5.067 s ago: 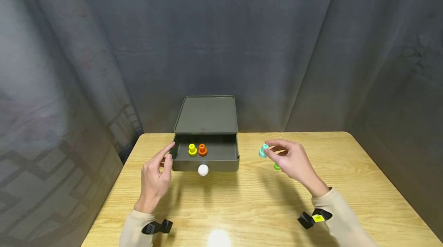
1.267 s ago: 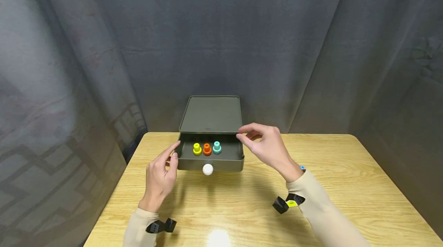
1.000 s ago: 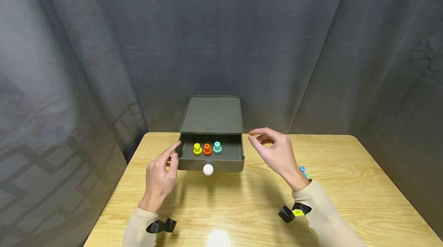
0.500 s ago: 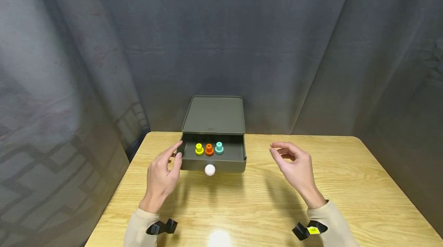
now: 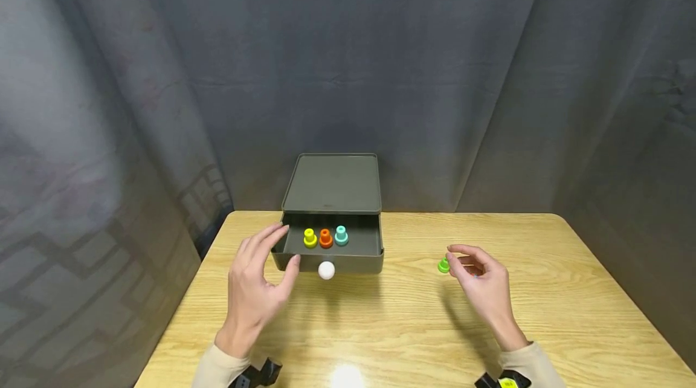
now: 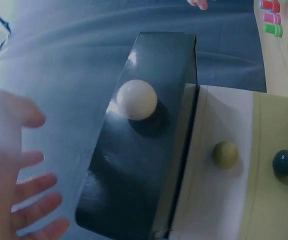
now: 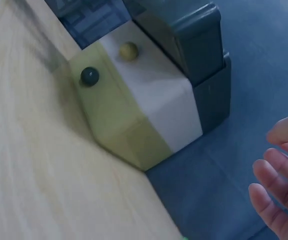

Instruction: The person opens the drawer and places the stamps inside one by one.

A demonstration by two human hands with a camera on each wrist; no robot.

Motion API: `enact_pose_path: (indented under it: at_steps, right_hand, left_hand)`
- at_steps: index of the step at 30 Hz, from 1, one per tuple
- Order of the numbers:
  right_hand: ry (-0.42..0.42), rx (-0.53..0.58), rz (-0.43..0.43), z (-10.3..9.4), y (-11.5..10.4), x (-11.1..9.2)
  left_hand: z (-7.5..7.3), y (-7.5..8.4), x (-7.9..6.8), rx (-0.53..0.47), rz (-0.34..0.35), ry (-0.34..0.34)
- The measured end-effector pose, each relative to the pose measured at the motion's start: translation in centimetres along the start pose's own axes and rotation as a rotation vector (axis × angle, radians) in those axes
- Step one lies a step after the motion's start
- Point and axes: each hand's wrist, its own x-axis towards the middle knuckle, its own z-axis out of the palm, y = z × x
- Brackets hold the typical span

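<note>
A dark drawer (image 5: 356, 263) with a white round knob (image 5: 326, 270) stands pulled out of its box (image 5: 333, 182). Inside it sit a yellow (image 5: 310, 238), an orange (image 5: 325, 238) and a turquoise stepped peg (image 5: 341, 236), all upright. My left hand (image 5: 252, 291) is at the drawer's left front corner, thumb spread from the fingers, holding nothing. Over the table, my right hand (image 5: 484, 285) has its thumb and forefinger close above a green peg (image 5: 443, 265). Its bent fingers (image 7: 276, 182) show nothing between them in the right wrist view.
Below the dark drawer are a white drawer (image 6: 211, 200) with a yellowish knob and a pale green drawer (image 6: 271, 200) with a dark knob. A red peg (image 6: 270, 6) and a pink peg (image 6: 272, 18) stand on the wooden table (image 5: 408, 339). Grey curtains hang behind.
The turquoise peg, earlier in my right hand, now stands in the drawer. That hand has moved back right and down to the green peg. My left hand has spread wider at the drawer's corner.
</note>
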Motion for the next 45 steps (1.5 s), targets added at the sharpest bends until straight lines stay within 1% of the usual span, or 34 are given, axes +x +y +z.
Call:
enact_pose_path:
  at_steps: [5, 7, 9, 14, 17, 20, 25, 29, 34, 45]
  right_hand:
    - [0.001, -0.057, 0.025, -0.3, 1.2, -0.6]
    - [-0.005, -0.08, 0.028, -0.4, 1.6, -0.7]
    - [-0.011, -0.081, 0.031, -0.6, 2.0, -0.6]
    - [-0.016, -0.044, 0.075, -1.1, 2.8, -0.4]
    - [-0.017, -0.058, 0.096, -1.4, 3.2, -0.4]
    - [-0.014, -0.067, 0.104, -1.7, 3.5, -0.4]
    - [-0.003, -0.067, 0.101, -2.0, 3.9, -0.3]
    - [-0.007, -0.063, 0.097, -2.1, 4.2, -0.2]
    - [-0.024, -0.057, 0.101, -2.1, 4.2, -0.3]
    - [-0.037, -0.088, 0.084, -2.2, 4.4, -0.4]
  left_hand:
    - [-0.1, 0.8, 0.2, 0.022, 0.173, -0.02]
    - [0.0, 1.0, 0.2, 0.033, 0.212, -0.035]
    - [0.1, 1.1, 0.1, 0.038, 0.234, -0.049]
    - [0.3, 1.1, -0.2, 0.033, 0.241, -0.097]
    - [0.6, 1.0, -0.4, 0.026, 0.256, -0.141]
    - [0.8, 1.1, -0.5, 0.049, 0.274, -0.182]
    - [1.1, 1.0, -0.7, 0.092, 0.303, -0.215]
    - [1.3, 1.0, -0.7, 0.092, 0.318, -0.219]
    - [1.4, 0.9, -0.7, 0.078, 0.32, -0.216]
    - [1.9, 1.0, -0.7, 0.091, 0.285, -0.233]
